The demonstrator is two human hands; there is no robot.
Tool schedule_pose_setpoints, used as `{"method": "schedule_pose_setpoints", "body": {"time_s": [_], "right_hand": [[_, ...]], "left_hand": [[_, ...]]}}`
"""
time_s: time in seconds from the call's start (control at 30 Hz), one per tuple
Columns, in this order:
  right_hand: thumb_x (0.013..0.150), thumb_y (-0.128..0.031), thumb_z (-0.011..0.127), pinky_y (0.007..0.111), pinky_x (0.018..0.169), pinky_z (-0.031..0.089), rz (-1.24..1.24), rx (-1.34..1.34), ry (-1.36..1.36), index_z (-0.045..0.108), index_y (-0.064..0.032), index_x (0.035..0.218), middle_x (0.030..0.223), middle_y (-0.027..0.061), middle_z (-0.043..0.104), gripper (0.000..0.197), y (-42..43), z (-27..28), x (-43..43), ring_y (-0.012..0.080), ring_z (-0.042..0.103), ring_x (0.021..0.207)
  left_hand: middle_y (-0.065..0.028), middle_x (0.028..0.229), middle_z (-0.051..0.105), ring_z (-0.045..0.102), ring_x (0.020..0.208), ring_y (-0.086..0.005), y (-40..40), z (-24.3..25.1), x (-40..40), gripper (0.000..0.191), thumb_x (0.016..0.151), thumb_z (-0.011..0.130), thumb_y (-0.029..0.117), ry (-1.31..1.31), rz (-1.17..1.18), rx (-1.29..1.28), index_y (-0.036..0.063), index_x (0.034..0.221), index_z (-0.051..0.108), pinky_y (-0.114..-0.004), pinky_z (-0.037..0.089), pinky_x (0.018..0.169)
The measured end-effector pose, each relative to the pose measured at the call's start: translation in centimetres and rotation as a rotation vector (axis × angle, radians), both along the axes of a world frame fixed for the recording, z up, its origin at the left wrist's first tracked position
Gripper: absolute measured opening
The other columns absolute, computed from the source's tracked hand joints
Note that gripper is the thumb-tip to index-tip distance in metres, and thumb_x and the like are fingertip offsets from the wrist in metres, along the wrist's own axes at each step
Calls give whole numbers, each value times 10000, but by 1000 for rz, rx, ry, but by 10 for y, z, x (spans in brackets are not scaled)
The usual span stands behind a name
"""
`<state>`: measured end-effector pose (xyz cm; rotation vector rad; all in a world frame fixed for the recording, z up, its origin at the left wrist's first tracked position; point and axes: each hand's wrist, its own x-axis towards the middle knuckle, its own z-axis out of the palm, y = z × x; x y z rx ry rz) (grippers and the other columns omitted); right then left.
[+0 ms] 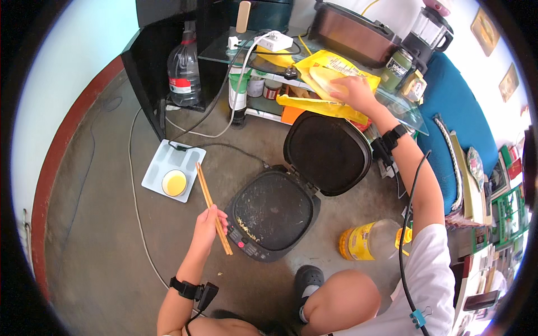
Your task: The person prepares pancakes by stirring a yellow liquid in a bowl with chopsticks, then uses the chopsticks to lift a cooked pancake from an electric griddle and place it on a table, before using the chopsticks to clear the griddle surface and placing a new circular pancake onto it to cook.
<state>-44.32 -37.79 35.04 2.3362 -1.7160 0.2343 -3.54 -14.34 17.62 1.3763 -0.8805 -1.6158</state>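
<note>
My left hand (211, 223) grips a pair of wooden chopsticks (204, 185), tips angled up and away from me, beside the electric griddle. The griddle's lower plate (275, 210) has pale crumbs along its near left edge. Its lid (328, 153) is folded back on the hinge. At the glass shelf, my right hand (355, 94) reaches into an opened yellow plastic bag (336, 110). Its fingers touch pale, flat pieces (321, 82), seemingly flatbread or dough sheets; whether they grip one is unclear. On a light compartment tray (157, 168) stands a glass of yellow liquid (174, 183).
A large oil bottle (370, 240) lies or stands right of the griddle. Cables cross the floor, including a white cord (133, 185). A power strip (274, 41), a brown cooker (353, 33) and a blender (426, 35) occupy the shelf. A water bottle (183, 71) stands at left.
</note>
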Motion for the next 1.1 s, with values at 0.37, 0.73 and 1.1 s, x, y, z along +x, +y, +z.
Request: {"method": "schedule_pose_setpoints", "body": {"time_s": [0.37, 0.73, 1.1], "right_hand": [[806, -315, 632, 404, 968, 378, 41, -31, -127, 643, -103, 1096, 1093, 110, 635, 360, 32, 9, -25, 294, 543, 1069], [765, -189, 638, 353, 820, 460, 125, -266, 143, 652, -101, 906, 902, 26, 580, 167, 52, 20, -38, 234, 530, 952], [749, -184, 671, 353, 790, 463, 70, -171, 32, 681, -152, 924, 885, 34, 555, 178, 41, 21, -38, 232, 521, 922]], "left_hand": [[-53, 642, 543, 528, 525, -138, -41, 43, 33, 397, 988, 379, 337, -241, 63, -78, 11, 830, 543, -256, 445, 509], [-49, 643, 550, 531, 523, -134, -60, 101, 26, 412, 991, 360, 337, -347, 84, -128, 22, 806, 551, -254, 424, 508], [-40, 660, 535, 531, 553, -127, -47, 104, 9, 389, 992, 362, 323, -321, 98, -95, 27, 818, 546, -255, 429, 521]]}}
